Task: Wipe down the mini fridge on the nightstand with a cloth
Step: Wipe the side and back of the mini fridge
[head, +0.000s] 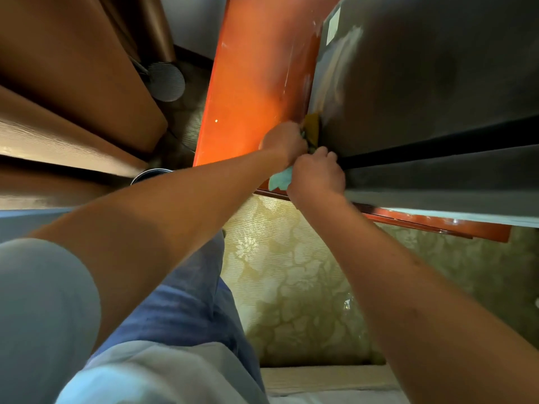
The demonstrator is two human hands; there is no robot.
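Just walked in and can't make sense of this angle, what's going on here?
A person is cleaning a dark mini fridge that sits on an orange nightstand. Both hands meet at the fridge's near corner: the left hand presses against the fridge's side, the right hand is curled beside the door seam, and a teal cloth bunches between them. Which hand holds the cloth is unclear. Smears show on the fridge's side.

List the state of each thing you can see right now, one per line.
Fridge: door shut, dark seam visible, smears on its side.
Cloth: bunched, held at the fridge's corner.
Left hand: grips the cloth against the fridge.
Right hand: curled at the door seam, over the cloth.
Nightstand: glossy orange top, scuffed, fridge standing on it.
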